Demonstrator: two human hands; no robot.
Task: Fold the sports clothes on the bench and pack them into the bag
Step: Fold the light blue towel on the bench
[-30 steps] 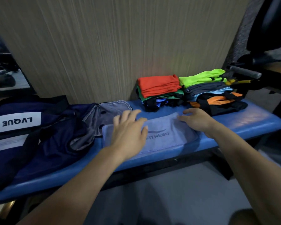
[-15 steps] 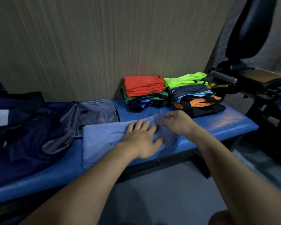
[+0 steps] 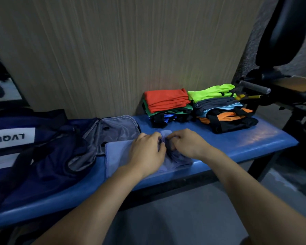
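A light blue garment [image 3: 117,154] lies flat on the blue bench [image 3: 265,140], its right end bunched up. My left hand [image 3: 147,151] and my right hand [image 3: 187,144] meet over that bunched end, both pinching its cloth. A navy sports bag [image 3: 42,156] with a white label and grey lining gapes at the left of the bench, touching the garment's left edge. Two stacks of folded clothes stand at the back right: one topped in red [image 3: 166,99], one topped in neon yellow-green [image 3: 212,91].
A ribbed beige wall [image 3: 131,50] runs right behind the bench. Dark gym equipment with a padded handle [image 3: 254,86] and a black seat back stands at the right end. Grey floor lies in front of the bench.
The garment lay spread flat under both palms; my right hand drew its right end leftward, and both hands now grip the bunched cloth together. The view shifted slightly.
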